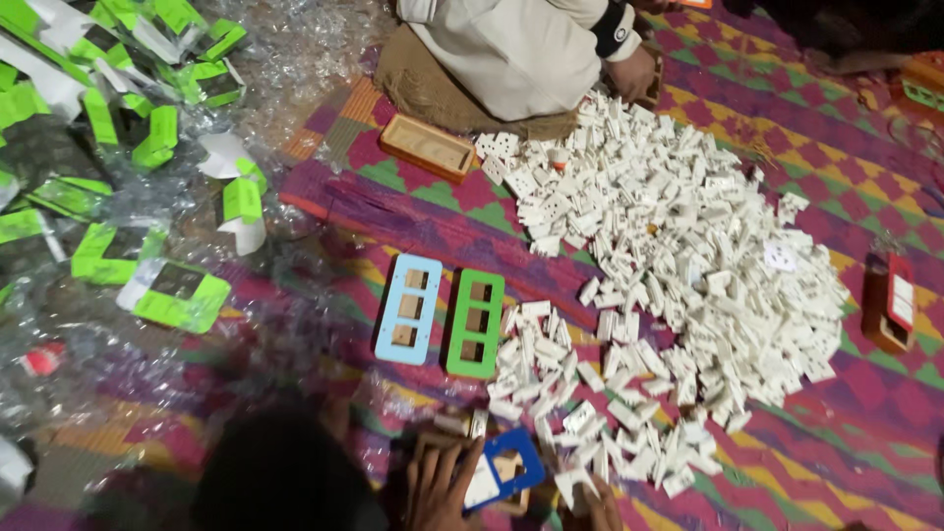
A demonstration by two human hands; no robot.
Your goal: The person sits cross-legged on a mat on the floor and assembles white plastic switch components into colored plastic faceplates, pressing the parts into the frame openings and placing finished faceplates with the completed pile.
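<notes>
Down at six o'clock, my left hand (440, 482) clamps the blue plate (506, 470); I cannot tell my right hand's (602, 503) grip. It looks light, stiff plastic, best held by its edges, white sockets (678, 256) piled at two o'clock.

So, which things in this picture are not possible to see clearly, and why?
- Right hand, head view: cut by the bottom edge; its grasp cannot be told.
- Left hand: fingers lie on the blue frame, partly hiding it.
- White socket pieces: too small and crowded to tell apart.
- Other person: cut off by the top edge.
- Green-and-white packaging: blurred under clear wrapping.
</notes>
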